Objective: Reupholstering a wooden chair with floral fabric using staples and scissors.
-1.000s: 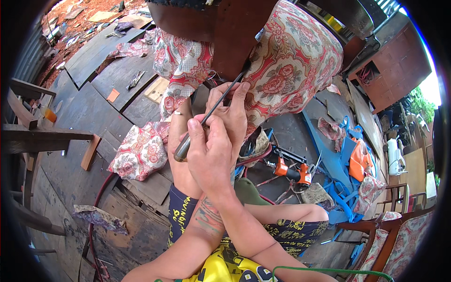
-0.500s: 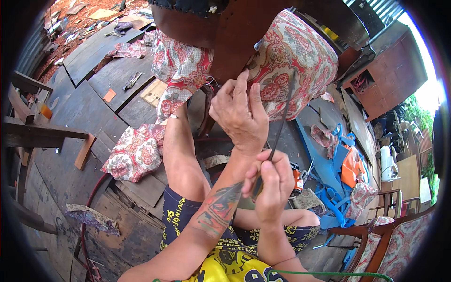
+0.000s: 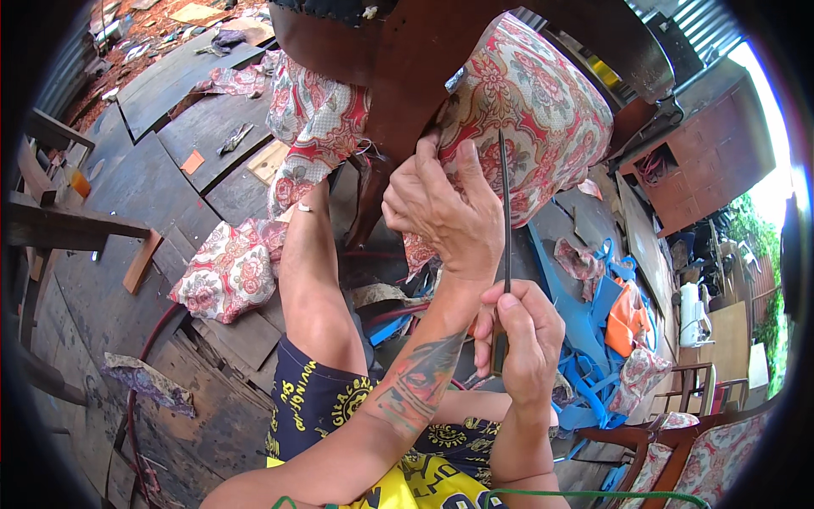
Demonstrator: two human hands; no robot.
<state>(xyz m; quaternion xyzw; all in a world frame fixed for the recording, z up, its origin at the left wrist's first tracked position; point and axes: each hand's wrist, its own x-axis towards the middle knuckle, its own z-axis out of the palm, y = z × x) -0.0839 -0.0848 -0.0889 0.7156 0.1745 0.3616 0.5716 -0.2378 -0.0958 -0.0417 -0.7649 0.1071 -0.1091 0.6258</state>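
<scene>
A chair's dark wooden frame [image 3: 409, 76] fills the upper middle, its cushioned part covered in red-and-cream floral fabric [image 3: 543, 119]. My left hand [image 3: 445, 208] is at the fabric's edge beside the wood. Its thumb lies against the printed face, and the fingertips go into shadow at the edge, partly hidden. Below that hand a fabric corner hangs down. In my right hand [image 3: 527, 335] is a long, thin, pointed tool [image 3: 506, 204] with a dark shaft; the fingers wrap its handle. The shaft points upward past my left wrist, and its tip overlaps the floral fabric in view.
Floral scraps [image 3: 227, 271] lie on the worn board floor [image 3: 127, 204]. Right of my knee are blue strips [image 3: 555, 297] and an orange cloth [image 3: 629, 314]. A brown cabinet [image 3: 708, 144] stands at upper right, a floral-seated chair [image 3: 721, 458] at lower right, dark wooden furniture [image 3: 76, 225] at left.
My right hand has moved slightly right and down, and the tool has swung from a slant to nearly upright. My left hand has shifted a little right. The fabric corner below it now shows.
</scene>
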